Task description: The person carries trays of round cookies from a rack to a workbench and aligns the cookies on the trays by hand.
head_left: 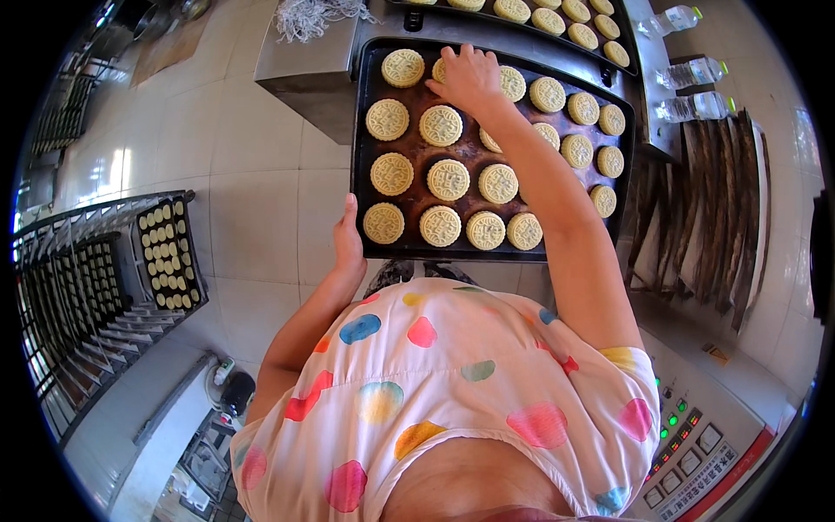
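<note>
A dark baking tray (pixel 417 252) in front of me carries rows of pale round mooncakes (pixel 441 126) with patterns pressed into their tops. At its near left edge my left hand (pixel 350 242) grips the rim, thumb up along the side and the other fingers mostly hidden. My right hand (pixel 472 80) reaches across to the far row, its fingers bent down over a mooncake (pixel 439 70) that shows only in part. My right forearm covers some of the mooncakes in the middle and right columns.
Beyond lies a second tray of mooncakes (pixel 548 21) on a metal table (pixel 304 74). White shredded strands (pixel 317 17) sit at its left corner, plastic bottles (pixel 696 107) at right. A rack (pixel 96 322) with loaded trays stands left; a control panel (pixel 696 435) is near right.
</note>
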Available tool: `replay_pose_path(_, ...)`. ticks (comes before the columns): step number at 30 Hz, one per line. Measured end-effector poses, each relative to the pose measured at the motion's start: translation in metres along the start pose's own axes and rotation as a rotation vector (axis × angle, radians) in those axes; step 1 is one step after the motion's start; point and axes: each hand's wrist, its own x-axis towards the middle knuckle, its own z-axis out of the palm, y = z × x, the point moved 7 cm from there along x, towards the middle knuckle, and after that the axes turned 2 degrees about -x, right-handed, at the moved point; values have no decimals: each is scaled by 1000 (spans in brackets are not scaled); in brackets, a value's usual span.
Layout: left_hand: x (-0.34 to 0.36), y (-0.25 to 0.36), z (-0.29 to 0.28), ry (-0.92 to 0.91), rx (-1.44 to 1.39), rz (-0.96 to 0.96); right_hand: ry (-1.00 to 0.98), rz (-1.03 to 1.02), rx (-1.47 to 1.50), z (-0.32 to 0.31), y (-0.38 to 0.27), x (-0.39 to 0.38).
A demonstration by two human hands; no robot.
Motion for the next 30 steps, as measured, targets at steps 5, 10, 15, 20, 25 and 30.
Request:
replay_pose_path(5, 8, 4, 2, -2, 1, 7, 233, -30, 103, -28, 32, -16)
replay_pose_path(10, 11, 1, 2, 5, 20, 12, 404, 133, 398, -47, 118, -90)
replay_pose_path(15, 2, 6, 9, 52, 86, 77, 316, 411, 478, -26, 200, -170)
replay_pose_path(20, 1, 0, 30, 21, 25, 86, 407, 335, 522, -36, 232, -176)
replay_pose_path(25, -6, -1, 52, -22, -9, 56, 468, 539, 448, 2, 323, -243)
replay_pose_path(30, -7, -3, 66, -27, -28, 3, 47, 1125, 825, 141, 410, -406)
